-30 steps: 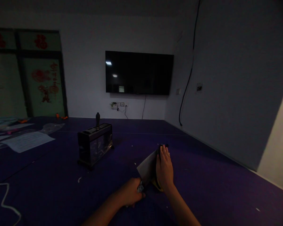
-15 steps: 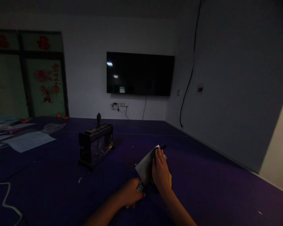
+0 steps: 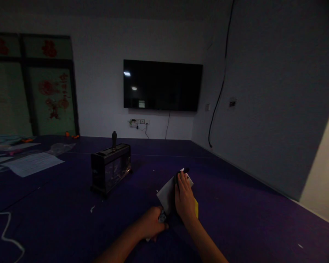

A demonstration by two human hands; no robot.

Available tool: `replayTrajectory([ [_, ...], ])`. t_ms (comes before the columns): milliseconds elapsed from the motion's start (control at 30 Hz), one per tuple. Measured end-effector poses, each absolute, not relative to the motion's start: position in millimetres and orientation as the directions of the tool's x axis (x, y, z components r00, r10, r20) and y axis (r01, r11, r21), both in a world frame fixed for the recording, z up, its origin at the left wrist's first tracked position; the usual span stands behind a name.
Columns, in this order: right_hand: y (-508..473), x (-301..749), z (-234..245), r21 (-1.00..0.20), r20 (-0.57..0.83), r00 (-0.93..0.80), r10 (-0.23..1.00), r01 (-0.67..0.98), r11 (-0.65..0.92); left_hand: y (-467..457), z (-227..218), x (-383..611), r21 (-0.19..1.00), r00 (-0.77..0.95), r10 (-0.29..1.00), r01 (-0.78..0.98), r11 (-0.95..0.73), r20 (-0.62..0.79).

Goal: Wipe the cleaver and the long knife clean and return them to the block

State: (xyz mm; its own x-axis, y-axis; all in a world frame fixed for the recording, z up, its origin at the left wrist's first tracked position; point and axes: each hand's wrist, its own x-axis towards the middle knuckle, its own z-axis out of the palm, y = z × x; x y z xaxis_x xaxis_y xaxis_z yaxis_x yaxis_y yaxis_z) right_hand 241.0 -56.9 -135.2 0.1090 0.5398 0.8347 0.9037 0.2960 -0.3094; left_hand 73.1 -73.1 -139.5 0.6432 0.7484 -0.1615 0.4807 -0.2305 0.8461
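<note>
My left hand (image 3: 153, 223) is closed, low in the middle of the view, around the lower end of a broad, flat grey blade that looks like a cleaver (image 3: 166, 195). A patterned, crumpled-looking bit (image 3: 162, 216) shows at its thumb. My right hand (image 3: 185, 199) presses long, close-set fingers over the blade's upper right side. A dark piece (image 3: 186, 170) pokes out past those fingertips, and a yellow edge (image 3: 196, 209) shows beside the palm; whether they belong together I cannot tell. To the left stands a black knife block (image 3: 111, 168) with a clear side and one black handle (image 3: 114, 139) rising from its top.
Papers (image 3: 34, 163) and clear plastic wrap (image 3: 60, 148) lie at the left on the purple tabletop (image 3: 230, 219). A white cable (image 3: 8, 233) curls at the near left. Small white scraps (image 3: 92, 209) are scattered about. A television (image 3: 163, 86) hangs on the far wall.
My right hand has shifted slightly left and down the blade with the dark piece beneath it. My left hand and the knife block have stayed practically where they were.
</note>
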Motion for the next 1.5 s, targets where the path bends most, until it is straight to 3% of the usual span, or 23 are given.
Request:
replayTrajectory([
  [200,-56.4,251.6,-127.9,-0.365,0.845,0.202,0.495,0.894,0.260,-73.2,-140.4,72.1,0.810,0.661,0.737,0.505,-0.297,-0.142],
  [433,-57.4,246.4,-132.4,-0.326,0.839,0.150,0.523,0.908,0.263,-72.1,-142.2,72.7,0.818,0.637,0.758,0.506,-0.272,-0.142],
  [733,-57.1,234.0,-139.4,-0.211,0.793,-0.041,0.607,0.917,0.338,-66.8,-151.8,75.7,0.898,0.614,0.773,0.416,-0.145,-0.160],
  [1000,-68.6,223.1,-129.0,-0.118,0.712,-0.294,0.637,0.845,0.521,-61.7,-164.9,76.0,0.962,0.608,0.787,0.263,-0.077,-0.104],
  [1233,-79.7,212.4,-120.2,-0.117,0.596,-0.471,0.651,0.750,0.650,-60.8,-169.5,79.2,0.976,0.597,0.801,0.203,-0.081,-0.057],
  [1500,-85.6,210.4,-114.1,-0.128,0.536,-0.555,0.636,0.691,0.712,-62.4,-168.9,78.6,0.979,0.588,0.808,0.173,-0.113,-0.011],
])
